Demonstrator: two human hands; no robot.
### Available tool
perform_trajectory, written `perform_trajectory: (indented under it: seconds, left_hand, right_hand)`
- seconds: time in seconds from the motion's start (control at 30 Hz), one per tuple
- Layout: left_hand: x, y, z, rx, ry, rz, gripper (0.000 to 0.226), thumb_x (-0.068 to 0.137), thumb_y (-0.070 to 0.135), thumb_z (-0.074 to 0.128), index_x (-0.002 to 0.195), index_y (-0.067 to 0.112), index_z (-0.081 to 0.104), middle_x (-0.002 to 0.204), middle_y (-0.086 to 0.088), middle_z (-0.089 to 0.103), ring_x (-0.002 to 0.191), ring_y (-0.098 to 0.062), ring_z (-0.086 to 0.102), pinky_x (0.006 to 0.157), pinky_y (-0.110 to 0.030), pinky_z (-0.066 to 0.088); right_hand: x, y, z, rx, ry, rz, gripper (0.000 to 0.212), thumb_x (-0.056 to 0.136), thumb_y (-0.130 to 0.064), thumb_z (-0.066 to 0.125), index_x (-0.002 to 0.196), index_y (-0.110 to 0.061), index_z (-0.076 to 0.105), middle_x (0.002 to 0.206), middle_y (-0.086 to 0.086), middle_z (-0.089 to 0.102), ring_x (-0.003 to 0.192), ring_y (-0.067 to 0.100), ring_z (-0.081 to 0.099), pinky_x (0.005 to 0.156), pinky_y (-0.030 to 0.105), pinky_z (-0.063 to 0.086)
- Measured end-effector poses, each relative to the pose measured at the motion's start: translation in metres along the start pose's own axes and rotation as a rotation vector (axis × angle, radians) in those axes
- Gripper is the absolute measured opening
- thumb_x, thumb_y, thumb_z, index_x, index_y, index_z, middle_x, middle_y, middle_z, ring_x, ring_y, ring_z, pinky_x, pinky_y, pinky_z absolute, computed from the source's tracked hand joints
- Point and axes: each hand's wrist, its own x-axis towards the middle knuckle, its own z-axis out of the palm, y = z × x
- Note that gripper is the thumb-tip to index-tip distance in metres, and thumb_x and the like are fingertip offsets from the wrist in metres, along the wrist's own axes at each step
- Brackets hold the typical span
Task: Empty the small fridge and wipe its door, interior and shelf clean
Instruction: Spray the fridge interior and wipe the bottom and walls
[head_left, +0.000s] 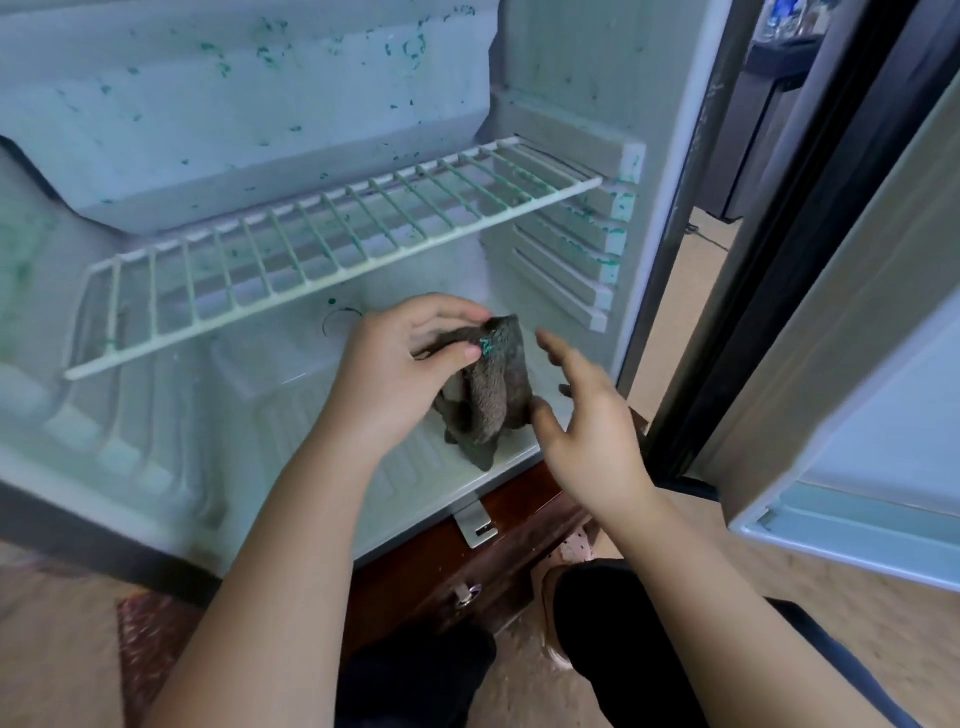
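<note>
1. Inside the open fridge (566, 78), in front of its lower compartment, the left hand (395, 374) pinches the grey cloth (493, 395) at its upper end between thumb and fingers.
2. The right hand (587, 431) is open with its fingers spread and holds nothing. It sits just beside the cloth's right side. Contact with the lower folds cannot be confirmed.
3. Cloth position: it hangs below the wire shelf (332, 249), over the front right of the fridge floor (291, 405). Its lower end lies at or just above the front lip.
4. Orientation: the long axis is near upright. The pinched end points up toward the shelf and the loose end points down. A green smear shows near the pinch.
5. Step in hand: no contents are visible, so emptying appears complete. The cloth is probably being refolded between wipes.
6. Next move: use the right hand to gather the cloth into a flat pad with a clean face outward. Then press it on the back wall (260, 104) and the shelf wires, both of which carry green marks.
</note>
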Motion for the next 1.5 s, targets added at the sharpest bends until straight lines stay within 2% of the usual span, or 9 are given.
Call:
perform_trajectory:
  seconds: [0.13,0.27,0.4,0.53,0.7,0.8,0.93,1.1,1.5]
  left_hand:
    - [-0.002,0.0,-0.007,-0.005,-0.072,0.008,0.042,0.081,-0.012,0.066,0.087,0.03,0.07,0.09,0.025,0.072,0.094,0.005,0.067,0.087,-0.007,0.045]
    - [-0.003,-0.009,-0.026,0.211,0.002,-0.016,0.043,0.08,-0.006,0.07,0.086,0.037,0.07,0.09,0.023,0.071,0.092,0.001,0.068,0.09,-0.011,0.046]
    - [-0.003,-0.022,-0.031,0.494,0.008,-0.083,0.022,0.079,0.004,0.076,0.09,0.023,0.074,0.089,0.001,0.069,0.082,-0.013,0.063,0.078,-0.022,0.043]
    - [-0.002,-0.023,-0.016,0.695,-0.035,-0.047,0.02,0.082,0.009,0.07,0.093,0.024,0.065,0.083,-0.006,0.067,0.069,-0.023,0.06,0.07,-0.034,0.051]
    - [0.0,-0.005,0.007,0.316,-0.194,-0.077,0.046,0.083,0.006,0.069,0.124,0.027,0.063,0.107,0.012,0.065,0.088,0.002,0.062,0.085,-0.007,0.045]
    - [0.001,-0.003,0.021,0.132,-0.248,-0.159,0.068,0.076,0.023,0.08,0.136,0.03,0.051,0.124,0.011,0.062,0.111,0.0,0.06,0.098,-0.024,0.048]
    - [0.011,-0.01,0.043,0.217,-0.004,-0.035,0.047,0.072,0.024,0.084,0.111,0.025,0.057,0.098,0.013,0.06,0.089,-0.013,0.063,0.078,-0.026,0.05]
    - [0.021,-0.012,0.071,0.246,0.093,-0.009,0.019,0.079,0.015,0.074,0.091,0.02,0.06,0.068,0.005,0.058,0.064,-0.024,0.06,0.062,-0.034,0.048]
    - [0.036,-0.004,0.12,0.009,0.239,0.042,0.025,0.08,0.002,0.068,0.102,0.013,0.074,0.094,-0.001,0.075,0.087,-0.019,0.07,0.079,-0.036,0.056]
  right_hand:
    - [0.006,-0.003,0.006,0.013,-0.141,-0.071,0.039,0.083,-0.003,0.061,0.118,-0.021,0.062,0.12,-0.007,0.061,0.116,0.009,0.05,0.092,0.003,0.032]
    - [0.007,-0.002,0.0,-0.007,-0.047,0.081,0.015,0.083,-0.023,0.071,0.079,-0.026,0.057,0.082,-0.012,0.066,0.082,0.008,0.062,0.072,0.012,0.044]
    - [0.008,-0.005,-0.008,-0.089,0.047,0.193,0.016,0.083,-0.035,0.071,0.078,-0.028,0.057,0.07,-0.008,0.063,0.065,0.007,0.06,0.055,0.023,0.042]
    - [0.008,-0.011,-0.005,0.024,0.1,0.275,0.012,0.084,-0.032,0.071,0.081,-0.025,0.061,0.072,-0.009,0.063,0.066,0.009,0.06,0.06,0.023,0.044]
    - [0.007,-0.03,-0.002,0.817,0.082,0.38,0.014,0.095,-0.005,0.053,0.104,-0.008,0.062,0.089,0.004,0.071,0.085,0.015,0.069,0.077,0.028,0.056]
    - [0.007,-0.031,-0.007,0.979,0.031,0.298,0.031,0.096,-0.004,0.039,0.117,-0.01,0.06,0.11,0.003,0.071,0.104,0.015,0.067,0.087,0.024,0.053]
    - [0.004,-0.024,-0.014,0.817,0.108,0.185,0.04,0.088,-0.019,0.038,0.121,-0.016,0.061,0.115,0.002,0.069,0.107,0.014,0.065,0.092,0.024,0.051]
    - [-0.005,-0.017,-0.016,0.34,0.501,0.119,0.026,0.098,-0.009,0.045,0.114,-0.025,0.059,0.103,-0.013,0.066,0.099,0.001,0.06,0.074,0.011,0.044]
    - [-0.004,-0.003,-0.009,0.31,0.551,0.048,0.033,0.095,-0.015,0.043,0.128,-0.018,0.048,0.126,-0.015,0.052,0.12,0.013,0.052,0.094,0.045,0.049]
